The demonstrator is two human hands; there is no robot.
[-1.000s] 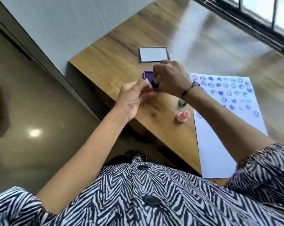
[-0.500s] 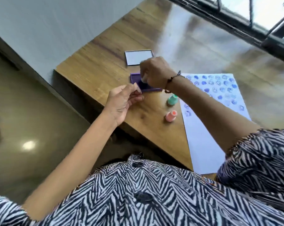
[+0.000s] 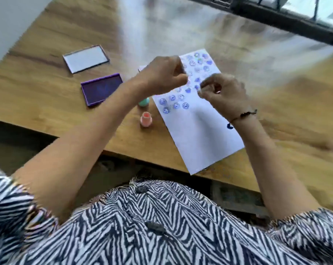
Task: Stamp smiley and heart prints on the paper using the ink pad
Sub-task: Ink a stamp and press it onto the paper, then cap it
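Observation:
The white paper lies on the wooden table, its far half covered with blue smiley and heart prints. The open purple ink pad sits to the paper's left. My left hand hovers over the printed area, fingers pinched on a small pale piece that is blurred. My right hand, with a dark bracelet on the wrist, is just to its right over the paper, fingertips closed on a small stamp that barely shows. The two hands' fingertips nearly meet.
The ink pad's lid lies behind the pad. A green stamp and a pink stamp stand between pad and paper. The table's front edge runs close to my body. A dark window frame crosses the far right.
My right hand has lifted off the ink pad and swung right over the paper. My left hand has followed it from the pad's front edge. The camera has turned right.

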